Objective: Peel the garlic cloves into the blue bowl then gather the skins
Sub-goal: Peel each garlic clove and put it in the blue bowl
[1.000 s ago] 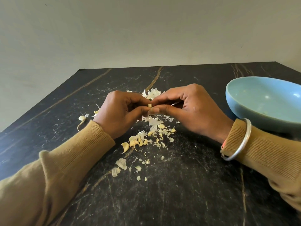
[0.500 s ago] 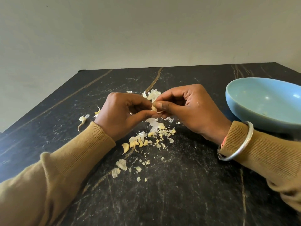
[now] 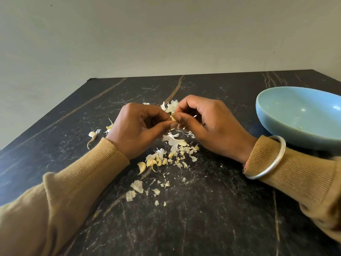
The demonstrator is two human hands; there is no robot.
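My left hand and my right hand meet above the middle of the black table, and both pinch one small garlic clove between thumb and fingertips. Most of the clove is hidden by my fingers. Below the hands lies a scatter of garlic skins mixed with a few unpeeled cloves. A blue bowl stands at the right, beside my right wrist; a tiny pale bit shows inside it.
The black marble table has its far edge against a plain wall. More skin flakes lie nearer to me, and a stray clove with a tail lies left of my left wrist. A metal bangle circles my right sleeve.
My right thumb and fingers have shifted slightly on the clove, which now shows a little more between the fingertips. Both hands stay in place above the skins.
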